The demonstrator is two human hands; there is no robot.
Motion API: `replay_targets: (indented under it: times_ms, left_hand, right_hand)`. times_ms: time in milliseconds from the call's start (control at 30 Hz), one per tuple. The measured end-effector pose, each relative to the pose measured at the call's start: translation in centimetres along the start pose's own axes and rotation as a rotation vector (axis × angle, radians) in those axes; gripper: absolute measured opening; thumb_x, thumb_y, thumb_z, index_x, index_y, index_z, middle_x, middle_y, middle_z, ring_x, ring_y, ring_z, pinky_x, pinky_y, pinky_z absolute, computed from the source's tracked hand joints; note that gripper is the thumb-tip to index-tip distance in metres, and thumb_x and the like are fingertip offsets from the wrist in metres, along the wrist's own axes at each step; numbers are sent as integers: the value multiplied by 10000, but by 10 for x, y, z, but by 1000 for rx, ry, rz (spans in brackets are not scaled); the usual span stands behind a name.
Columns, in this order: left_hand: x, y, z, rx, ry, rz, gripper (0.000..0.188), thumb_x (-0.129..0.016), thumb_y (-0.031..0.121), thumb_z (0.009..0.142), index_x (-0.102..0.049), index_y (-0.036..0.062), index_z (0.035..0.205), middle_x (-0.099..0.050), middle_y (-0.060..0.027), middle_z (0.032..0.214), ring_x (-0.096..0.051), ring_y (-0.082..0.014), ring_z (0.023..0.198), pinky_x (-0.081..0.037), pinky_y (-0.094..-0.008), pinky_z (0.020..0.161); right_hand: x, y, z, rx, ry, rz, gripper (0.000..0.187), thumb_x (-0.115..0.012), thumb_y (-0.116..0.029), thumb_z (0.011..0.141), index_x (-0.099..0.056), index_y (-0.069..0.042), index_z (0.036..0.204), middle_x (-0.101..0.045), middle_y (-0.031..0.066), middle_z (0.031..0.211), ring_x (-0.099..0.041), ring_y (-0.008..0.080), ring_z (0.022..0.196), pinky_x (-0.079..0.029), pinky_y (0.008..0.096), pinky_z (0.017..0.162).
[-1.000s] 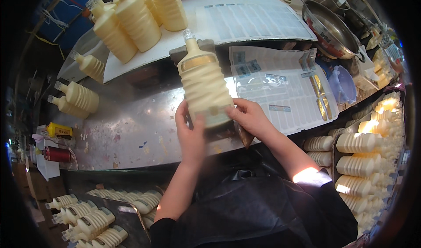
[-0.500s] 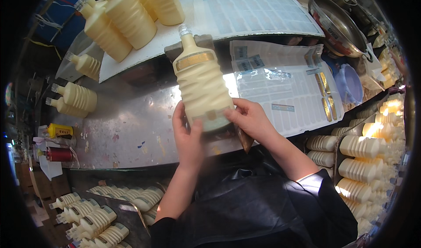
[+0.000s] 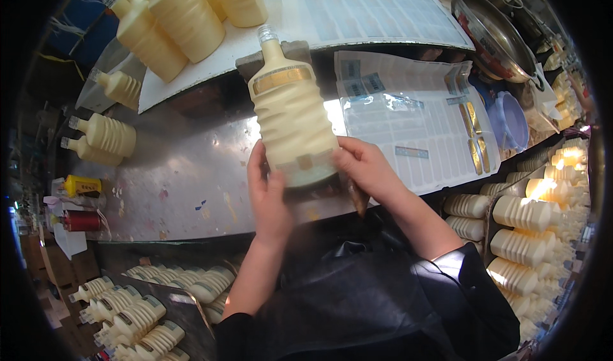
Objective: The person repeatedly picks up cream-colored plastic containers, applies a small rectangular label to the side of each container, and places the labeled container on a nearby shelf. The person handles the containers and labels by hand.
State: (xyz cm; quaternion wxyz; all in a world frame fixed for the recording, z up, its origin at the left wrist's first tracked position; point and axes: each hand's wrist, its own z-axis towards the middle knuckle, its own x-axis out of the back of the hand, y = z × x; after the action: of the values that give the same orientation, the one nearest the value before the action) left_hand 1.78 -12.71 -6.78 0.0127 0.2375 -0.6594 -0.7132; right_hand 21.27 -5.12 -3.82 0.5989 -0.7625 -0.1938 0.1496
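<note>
Both my hands hold a cream ribbed bottle [image 3: 297,115] near its base, its neck pointing away from me. A gold label [image 3: 281,78] crosses its shoulder, and a see-through band with a small tan square [image 3: 305,161] lies low on its front. My left hand [image 3: 271,198] grips the lower left side, thumb on the front. On the lower right, my right hand [image 3: 364,166] has its thumb pressed by the band's end. Just under that hand a brown pointed piece [image 3: 357,198] shows; whether I hold it is hidden.
Label sheets [image 3: 415,131] with gold and blue strips lie right of the bottle. Cream bottles [image 3: 188,19] stand on a white raised board [image 3: 281,25]. A pan [image 3: 495,35] and lilac basin [image 3: 509,121] sit far right. Racks of bottles [image 3: 520,214] flank me. Yellow and red spools [image 3: 82,220] stand left.
The bottle stays in both hands, almost in the same place. The whole view has shifted slightly, with the surroundings a little higher and further left. The hands' grip looks much the same.
</note>
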Motion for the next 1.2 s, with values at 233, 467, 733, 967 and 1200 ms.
replay_targets:
  times_ms: [233, 467, 733, 967, 1200]
  left_hand:
    - [5, -1, 0, -11, -38, -41, 569, -555, 109, 1062, -361, 29, 1591, -451, -122, 1564, -455, -223, 1415, -345, -386, 1206]
    - [9, -2, 0, 10, -19, -30, 627, -626, 83, 1024, -367, 38, 1594, -454, -120, 1573, -466, -221, 1408, -353, -377, 1203]
    - [9, -5, 1, -1, -18, -16, 643, -641, 91, 1014, -365, 33, 1593, -460, -125, 1566, -470, -222, 1404, -357, -377, 1198]
    - [10, -3, 3, 19, -22, -49, 658, -646, 93, 1003, -362, 27, 1593, -455, -118, 1553, -475, -220, 1386, -355, -378, 1188]
    - [20, -2, -7, -188, -108, 580, 781, -759, 161, 882, -401, 10, 1559, -477, -171, 1476, -448, -320, 1387, -340, -437, 1173]
  right_hand:
    - [-4, -2, -6, 10, -41, 39, 459, -582, -284, 1072, -581, 19, 1417, -682, 60, 1240, -585, 112, 1115, -478, 280, 965]
    - [-9, -2, -4, -2, -11, 60, 422, -628, -226, 1027, -610, -4, 1385, -721, 84, 1063, -651, 115, 931, -535, 286, 816]
    - [-8, 2, -4, -30, -11, 90, 434, -622, -223, 1037, -598, 19, 1395, -705, 66, 1147, -629, 116, 1019, -514, 294, 907]
    - [-1, -5, -4, -75, -51, 159, 454, -542, -268, 1077, -573, 12, 1433, -665, 3, 1020, -593, 57, 805, -508, 223, 700]
    - [0, -12, -13, -139, -62, 192, 443, -491, -251, 1081, -571, -57, 1471, -580, -57, 863, -474, 11, 646, -420, 173, 573]
